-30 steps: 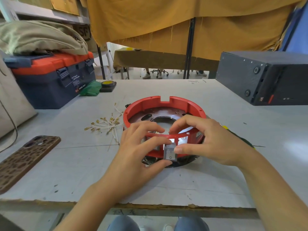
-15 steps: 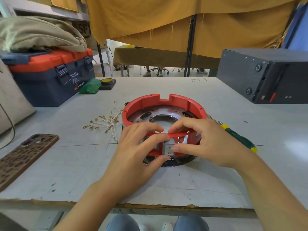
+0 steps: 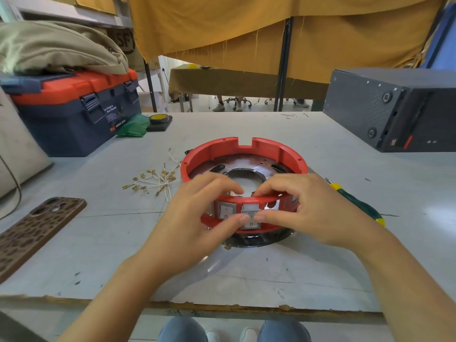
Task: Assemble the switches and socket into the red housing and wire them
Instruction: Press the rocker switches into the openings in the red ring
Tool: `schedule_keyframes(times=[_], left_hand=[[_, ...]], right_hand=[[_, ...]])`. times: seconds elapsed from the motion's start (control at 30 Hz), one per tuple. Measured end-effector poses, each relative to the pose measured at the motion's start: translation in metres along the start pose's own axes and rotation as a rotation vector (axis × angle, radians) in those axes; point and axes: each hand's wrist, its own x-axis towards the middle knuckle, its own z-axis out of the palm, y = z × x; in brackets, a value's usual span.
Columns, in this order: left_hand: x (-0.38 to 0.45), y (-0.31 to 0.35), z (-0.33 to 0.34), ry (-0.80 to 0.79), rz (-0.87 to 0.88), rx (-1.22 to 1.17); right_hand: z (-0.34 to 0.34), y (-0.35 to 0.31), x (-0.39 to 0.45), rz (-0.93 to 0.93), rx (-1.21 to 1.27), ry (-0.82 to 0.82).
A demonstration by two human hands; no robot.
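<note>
Both my thumbs are pressing on the face of the second grey rocker switch (image 3: 251,218), which is sitting in its cut-out in the near wall of the round red plastic housing (image 3: 243,150), just right of the first grey rocker switch (image 3: 225,211), which looks already seated. My left hand (image 3: 195,218) is curling its fingers over the top rim, thumb tip on the switch's left edge; my right hand (image 3: 303,208) is mirroring it, fingers hooked over the rim, thumb on the right edge. Neither hand is open: each is clamping wall and switch together. Judgement: I should be pushing squarely and evenly, rim fingers giving counter-pressure, until the bezel lies flush; uneven thumb force could cock it. The bundle of white wires with brass crimp terminals (image 3: 154,180) is lying untouched on the grey tabletop (image 3: 246,275), left of the housing
</note>
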Motion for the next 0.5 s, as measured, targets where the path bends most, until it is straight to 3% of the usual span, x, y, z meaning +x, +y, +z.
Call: schedule_keyframes(times=[0.17,0.5], left_hand=[[0.011,-0.007,-0.006,-0.065,-0.078,-0.051],[0.012,-0.013,0.001,-0.028,-0.078,-0.198]], right_hand=[[0.0,0.002,0.001,0.03,0.052,-0.017],[-0.004,0.005,0.0,0.044,0.141,-0.025]])
